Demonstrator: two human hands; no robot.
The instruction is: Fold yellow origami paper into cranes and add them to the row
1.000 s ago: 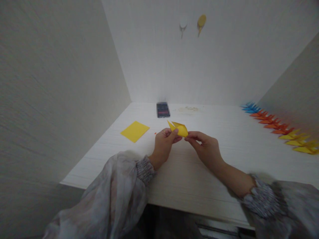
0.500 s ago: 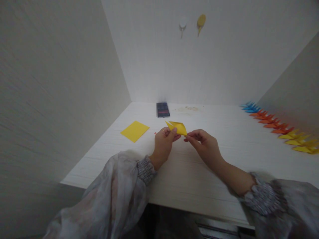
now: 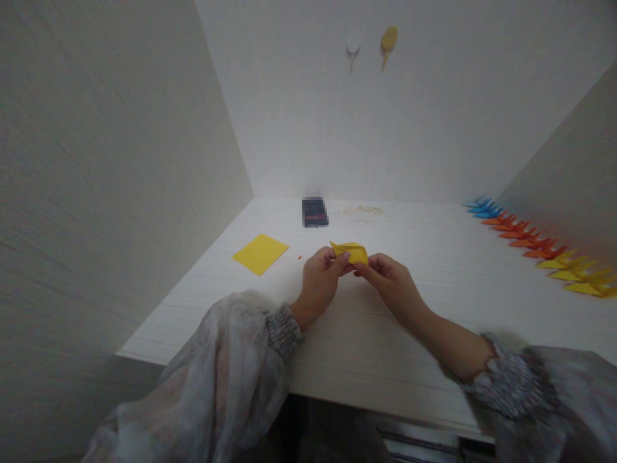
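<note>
I am in the middle of a fold on the folded yellow paper point(image 3: 351, 252). It is held in the air just above the white table point(image 3: 434, 334), in front of me, and does not touch the surface. My left hand point(image 3: 321, 278) pinches its left part between thumb and fingers. My right hand point(image 3: 388, 280) pinches the right part in the same way, so both grips are closed on the paper and the fingertips almost meet.

In my judgement the crease is being pressed now. A next move would call for keeping the edges aligned and the pinch firm, because the piece is small and slips easily.

Compared with half a second ago, the hands have come closer together. The paper sits a little lower and looks more closed, with less of its pointed shape showing.

A flat yellow square sheet point(image 3: 260, 253) lies to the left, well apart. A row of folded paper pieces point(image 3: 523, 236), blue, orange and yellow, stands along the right wall.
</note>
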